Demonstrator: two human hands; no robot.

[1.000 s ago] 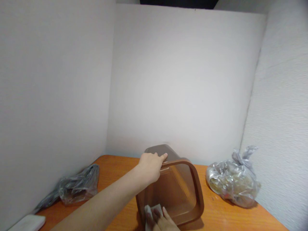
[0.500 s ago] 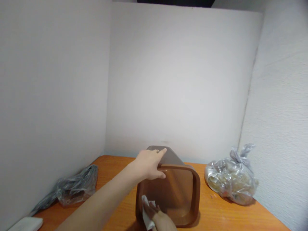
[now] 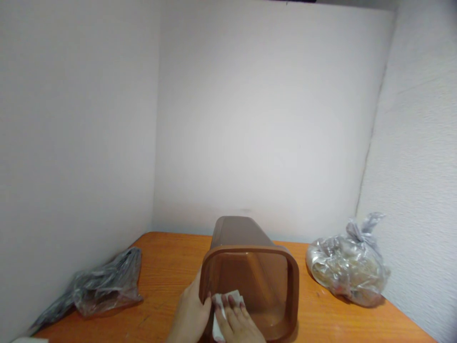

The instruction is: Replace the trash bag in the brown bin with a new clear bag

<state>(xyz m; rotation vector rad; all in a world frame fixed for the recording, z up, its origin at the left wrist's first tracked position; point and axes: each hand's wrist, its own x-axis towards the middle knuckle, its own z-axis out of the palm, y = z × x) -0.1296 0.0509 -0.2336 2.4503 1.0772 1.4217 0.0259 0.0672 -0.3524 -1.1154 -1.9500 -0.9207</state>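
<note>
While two hands [image 3: 214, 317] work, one bin [image 3: 250, 281] lies.

I see a plain brown bin [image 3: 250, 267] on the orange wood-grain table [image 3: 167, 267]. White tissue [image 3: 221, 309] at the bin's rim. Left of the bin, a dark grey bag [image 3: 103, 286]; right of it, a clear silvery bag [image 3: 348, 271].

Glossy brown plastic bin [image 3: 250, 281]

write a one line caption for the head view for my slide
Left hand steadies a tipped brown bin while right hand presses a white tissue inside.
</note>
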